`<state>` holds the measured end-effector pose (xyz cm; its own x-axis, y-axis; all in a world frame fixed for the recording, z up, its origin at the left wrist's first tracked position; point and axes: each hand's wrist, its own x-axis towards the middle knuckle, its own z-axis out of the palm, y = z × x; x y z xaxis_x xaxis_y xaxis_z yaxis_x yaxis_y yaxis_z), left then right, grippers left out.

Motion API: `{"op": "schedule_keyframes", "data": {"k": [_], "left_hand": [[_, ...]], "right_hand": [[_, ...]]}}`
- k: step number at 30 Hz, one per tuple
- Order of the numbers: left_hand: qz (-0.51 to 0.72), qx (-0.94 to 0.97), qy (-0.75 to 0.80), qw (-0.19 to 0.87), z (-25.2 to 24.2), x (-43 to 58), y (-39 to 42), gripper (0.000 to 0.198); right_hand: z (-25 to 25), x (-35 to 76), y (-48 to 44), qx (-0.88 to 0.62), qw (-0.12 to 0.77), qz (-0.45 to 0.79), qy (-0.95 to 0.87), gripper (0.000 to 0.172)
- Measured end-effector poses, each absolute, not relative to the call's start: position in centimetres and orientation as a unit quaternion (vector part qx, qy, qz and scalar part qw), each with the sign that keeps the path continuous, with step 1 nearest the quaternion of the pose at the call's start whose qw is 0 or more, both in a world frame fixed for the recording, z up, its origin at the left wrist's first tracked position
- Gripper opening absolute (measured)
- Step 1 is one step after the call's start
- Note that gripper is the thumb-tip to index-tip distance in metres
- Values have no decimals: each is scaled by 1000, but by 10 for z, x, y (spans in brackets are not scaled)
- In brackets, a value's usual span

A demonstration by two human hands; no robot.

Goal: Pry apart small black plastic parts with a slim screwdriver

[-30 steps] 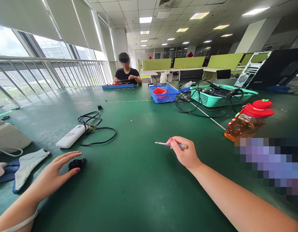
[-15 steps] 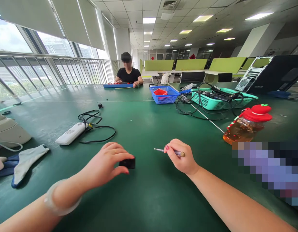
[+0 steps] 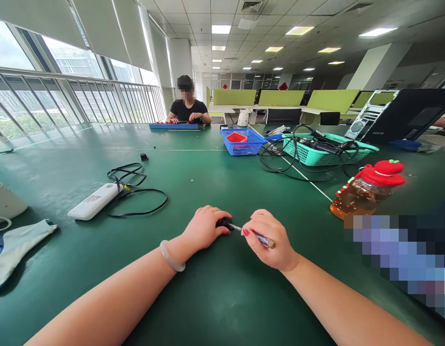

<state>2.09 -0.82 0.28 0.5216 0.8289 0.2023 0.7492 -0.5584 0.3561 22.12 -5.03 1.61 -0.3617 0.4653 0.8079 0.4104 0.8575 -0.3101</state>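
Note:
My left hand (image 3: 209, 227), a pale bangle (image 3: 171, 256) on its wrist, is closed around a small black block (image 3: 223, 223) at mid-table. Much of the block is hidden by the fingers, and I cannot make out its kind. In my right hand (image 3: 269, 239) is a slim tool that looks like a small screwdriver (image 3: 261, 237), with a thin metal shaft and a shiny handle ending in a brownish cap. It is gripped like a pen, its shaft pointing left. The tip meets the right side of the block, or comes very close to it.
On the green table (image 3: 222, 307) a white power bank (image 3: 95, 201) with a black cable lies left. A red-lidded bottle (image 3: 366, 192) stands right, behind a pixelated patch. Farther back are a blue basket (image 3: 244, 144), a teal basket (image 3: 323, 154) of cables and a seated person (image 3: 189, 108).
My left hand has moved right with the black block, bringing it up to the tool's tip. The block now shows less between my fingers. My right hand has barely moved.

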Motion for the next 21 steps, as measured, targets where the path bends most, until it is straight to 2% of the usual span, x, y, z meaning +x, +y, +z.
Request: {"op": "schedule_keyframes", "data": {"k": [4, 7, 13, 21], "left_hand": [[191, 848, 476, 134, -2, 19, -8, 48], [200, 836, 491, 138, -4, 19, -6, 51], [213, 835, 487, 139, -3, 17, -3, 32], [221, 835, 482, 144, 0, 17, -4, 28]], "right_hand": [[19, 218, -55, -254, 483, 30, -837, 17], [21, 216, -58, -249, 462, 19, -851, 17], [22, 213, -60, -251, 407, -14, -878, 16], [22, 214, -62, -248, 377, -80, -889, 19]]}}
